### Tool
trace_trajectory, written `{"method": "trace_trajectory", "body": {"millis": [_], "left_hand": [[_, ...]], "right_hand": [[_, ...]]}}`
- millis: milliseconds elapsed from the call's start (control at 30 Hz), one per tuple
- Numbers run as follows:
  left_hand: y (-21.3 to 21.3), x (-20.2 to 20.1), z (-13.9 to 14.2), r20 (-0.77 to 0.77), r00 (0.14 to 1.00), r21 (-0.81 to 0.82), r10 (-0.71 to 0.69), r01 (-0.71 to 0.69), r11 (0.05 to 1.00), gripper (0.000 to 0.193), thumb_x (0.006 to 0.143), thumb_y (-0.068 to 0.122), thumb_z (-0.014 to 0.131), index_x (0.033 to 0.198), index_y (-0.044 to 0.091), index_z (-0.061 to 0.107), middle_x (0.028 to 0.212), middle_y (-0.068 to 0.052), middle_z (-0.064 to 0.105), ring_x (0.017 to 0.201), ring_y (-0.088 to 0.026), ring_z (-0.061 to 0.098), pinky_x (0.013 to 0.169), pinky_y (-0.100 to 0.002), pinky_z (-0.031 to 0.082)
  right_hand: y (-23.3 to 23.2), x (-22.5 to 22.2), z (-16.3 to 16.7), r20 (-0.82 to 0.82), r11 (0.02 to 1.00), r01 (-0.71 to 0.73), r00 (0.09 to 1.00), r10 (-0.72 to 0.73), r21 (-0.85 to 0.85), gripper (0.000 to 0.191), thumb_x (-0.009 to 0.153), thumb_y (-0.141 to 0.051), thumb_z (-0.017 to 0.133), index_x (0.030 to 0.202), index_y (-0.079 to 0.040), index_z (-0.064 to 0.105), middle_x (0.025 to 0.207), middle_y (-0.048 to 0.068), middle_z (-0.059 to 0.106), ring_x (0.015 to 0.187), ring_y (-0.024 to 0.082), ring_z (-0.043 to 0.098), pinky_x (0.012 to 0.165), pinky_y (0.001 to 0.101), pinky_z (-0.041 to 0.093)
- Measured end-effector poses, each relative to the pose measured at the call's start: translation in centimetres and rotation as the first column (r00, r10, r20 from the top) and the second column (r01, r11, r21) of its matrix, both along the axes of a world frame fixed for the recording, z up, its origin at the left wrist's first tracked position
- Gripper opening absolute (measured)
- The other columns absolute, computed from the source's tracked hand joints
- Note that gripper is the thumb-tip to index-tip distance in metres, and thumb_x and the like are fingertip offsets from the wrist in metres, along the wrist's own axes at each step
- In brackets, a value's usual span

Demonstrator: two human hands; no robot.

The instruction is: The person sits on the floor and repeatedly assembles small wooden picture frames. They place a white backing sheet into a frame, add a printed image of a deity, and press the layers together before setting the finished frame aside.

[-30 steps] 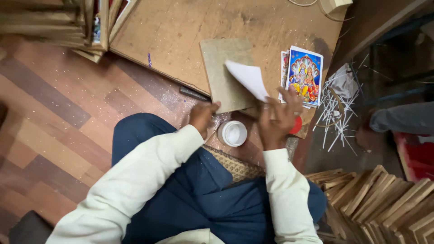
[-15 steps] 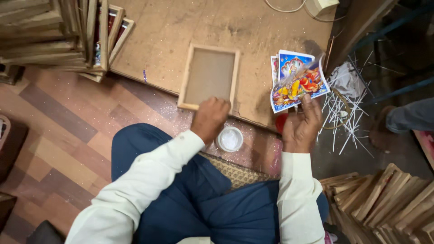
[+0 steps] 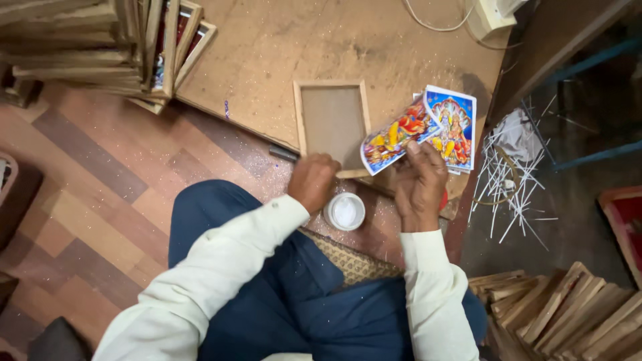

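Person is sitting on the floor, working over a low board (image 3: pixel 281 53).

Right hand (image 3: pixel 420 184) is holding a colourful printed picture (image 3: pixel 398 137) by its lower edge. Fingers are curled shut around that edge, thumb on the near face. The print is bowing, its long axis running up and to the right, away from the hand, its printed face showing. It is hanging above a second picture (image 3: pixel 458 127) lying flat on the board.

Left hand (image 3: pixel 313 180) is resting, loosely closed, at the near rail of a small wooden frame (image 3: pixel 332 124). Whether it is gripping anything, I cannot tell. The frame is lying flat, long axis pointing away from the person.

A round white container (image 3: pixel 345 211) is sitting between the two hands, near the knee.
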State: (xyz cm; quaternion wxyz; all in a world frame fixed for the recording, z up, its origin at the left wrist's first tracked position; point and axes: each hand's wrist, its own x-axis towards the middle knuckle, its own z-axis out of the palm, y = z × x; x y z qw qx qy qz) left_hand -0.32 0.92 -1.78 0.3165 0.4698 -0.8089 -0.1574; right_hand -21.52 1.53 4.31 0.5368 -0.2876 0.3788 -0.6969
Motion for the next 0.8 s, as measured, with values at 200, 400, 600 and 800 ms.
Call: {"method": "trace_trajectory", "body": {"millis": [200,400,600,800], "left_hand": [[-1.3,0.7,-1.3,-0.361,0.902,0.187,0.235,-0.177,0.966,0.013,0.083,0.002,0.069,0.094,0.004,0.075,0.094,-0.015,0.072,0.085,-0.035,0.069,0.079,-0.045,0.056],[-8.7,6.7,-1.5,-0.733,0.419,0.354,0.536,-0.438,0.826,0.022,0.09,0.004,0.071,0.112,0.003,0.072,0.099,-0.006,0.074,0.077,-0.011,0.067,0.072,-0.027,0.056],[-9.3,6.0,-2.0,-0.661,0.49,0.422,0.568,-0.383,0.822,0.027,0.087,0.004,0.073,0.114,0.001,0.072,0.099,-0.008,0.075,0.077,-0.013,0.069,0.072,-0.028,0.057],[-7.8,4.5,-1.6,-0.395,0.859,0.075,0.327,-0.325,0.943,0.023,0.094,0.006,0.069,0.117,0.007,0.074,0.123,-0.011,0.073,0.111,-0.029,0.072,0.101,-0.04,0.056]], "right_hand": [[-2.1,1.8,-0.7,0.383,0.971,-0.235,0.895,0.231,-0.037,0.018,0.103,-0.014,0.069,0.117,-0.003,0.067,0.101,0.005,0.068,0.081,0.014,0.059,0.069,0.0294,0.046],[-2.4,2.4,-5.4,0.551,0.947,-0.274,0.822,0.142,0.166,0.013,0.1,-0.02,0.067,0.107,-0.01,0.067,0.089,0.0,0.064,0.068,0.012,0.054,0.059,0.0272,0.04],[-1.4,3.0,-9.7,0.553,0.855,-0.299,0.833,0.017,0.424,0.016,0.098,-0.026,0.068,0.09,-0.014,0.063,0.074,-0.003,0.058,0.057,0.01,0.047,0.051,0.0257,0.034],[-0.1,3.5,-10.4,0.428,0.817,-0.192,0.901,-0.073,0.543,0.01,0.096,-0.023,0.066,0.091,-0.015,0.063,0.071,-0.002,0.057,0.054,0.01,0.046,0.049,0.0255,0.034]]}}
